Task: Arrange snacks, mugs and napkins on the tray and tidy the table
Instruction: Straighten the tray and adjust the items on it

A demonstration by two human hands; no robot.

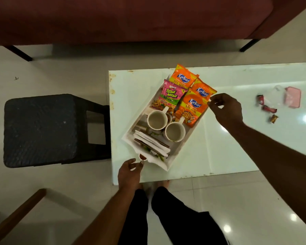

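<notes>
A white tray (191, 137) sits turned at an angle on the left part of the white glass table (237, 147). Its far end holds three orange Kurkure packets (191, 108) and a pink Bingo packet (170, 96). Two cream mugs (157, 120) (175, 132) stand in the middle. Folded white napkins (152, 143) lie at its near end. My left hand (129, 172) pinches the tray's near-left rim. My right hand (227, 108) pinches its right corner, beside an orange packet's edge.
A black stool (41, 129) stands against the table's left side. A maroon sofa (131, 18) lies beyond. Small wrapped sweets (269, 109), a pink case (292, 97) and clear plastic (276, 91) lie at the table's right end. A wooden armrest (16, 218) is at lower left.
</notes>
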